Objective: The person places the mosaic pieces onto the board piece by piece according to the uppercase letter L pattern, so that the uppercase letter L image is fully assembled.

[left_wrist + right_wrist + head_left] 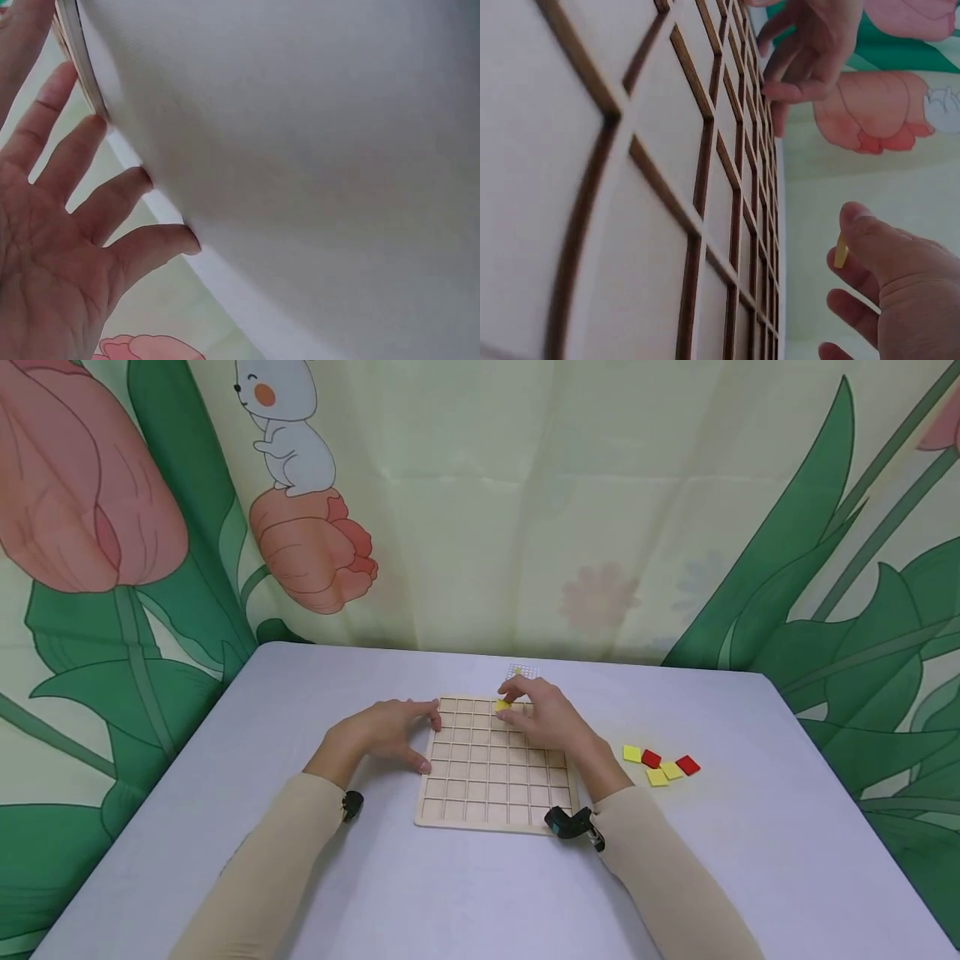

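A square wooden grid board [476,789] with raised dividers lies on the white table. My left hand [390,729] touches its left edge, fingers spread; in the left wrist view the fingertips [96,124] of that hand meet the board's side and the tabletop. Over the board's far rows, my right hand [546,714] pinches a yellow square tile [502,704] between thumb and fingers. The right wrist view shows this yellow tile [841,252] edge-on, held above the grid's cells.
Right of the board lie several loose tiles, among them a yellow tile [632,753] and a red tile [687,765]. A small printed grid card [522,671] sits behind the board near the table's far edge. A patterned curtain [480,510] hangs behind the table.
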The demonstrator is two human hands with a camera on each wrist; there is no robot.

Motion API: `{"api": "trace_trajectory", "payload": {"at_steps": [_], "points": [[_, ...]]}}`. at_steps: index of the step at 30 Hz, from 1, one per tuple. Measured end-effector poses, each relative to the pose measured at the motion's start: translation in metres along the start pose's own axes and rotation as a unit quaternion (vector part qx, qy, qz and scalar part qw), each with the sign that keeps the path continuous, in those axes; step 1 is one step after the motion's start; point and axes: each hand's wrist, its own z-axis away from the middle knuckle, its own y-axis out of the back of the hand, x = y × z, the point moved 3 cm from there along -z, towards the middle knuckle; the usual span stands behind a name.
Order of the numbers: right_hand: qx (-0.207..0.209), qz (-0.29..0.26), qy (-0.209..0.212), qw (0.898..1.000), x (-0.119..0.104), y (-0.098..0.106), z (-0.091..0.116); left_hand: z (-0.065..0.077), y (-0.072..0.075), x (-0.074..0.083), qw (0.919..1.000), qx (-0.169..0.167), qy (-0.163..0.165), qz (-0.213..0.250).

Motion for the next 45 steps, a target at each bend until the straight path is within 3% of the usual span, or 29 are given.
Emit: {"api": "trace_trajectory", "payload": {"at_steps": [7, 14, 20, 30, 40, 45], "points": [[-0.017, 0.015, 0.005, 1.000, -0.011, -0.013, -0.008, 0.000, -0.001, -0.002, 0.9998, -0.007, 0.018, -0.002], [-0.025, 0.050, 0.002, 0.998, -0.009, -0.018, -0.020, -0.001, 0.001, -0.001, 0.9996, -0.012, 0.026, -0.002], [-0.049, 0.031, -0.009, 0.998, -0.005, -0.026, -0.024, -0.001, 0.002, -0.001, 0.9996, -0.011, 0.024, 0.000], [-0.054, 0.037, -0.025, 0.998, -0.004, -0.035, -0.027, 0.001, 0.004, 0.001, 0.9994, -0.011, 0.032, 0.001], [-0.090, 0.024, -0.015, 0.996, -0.002, -0.029, -0.023, -0.004, -0.001, 0.000, 0.9996, -0.016, 0.023, -0.001], [-0.095, -0.007, -0.021, 0.995, -0.002, -0.020, -0.016, -0.003, -0.002, -0.002, 0.9996, -0.020, 0.021, -0.005]]}}
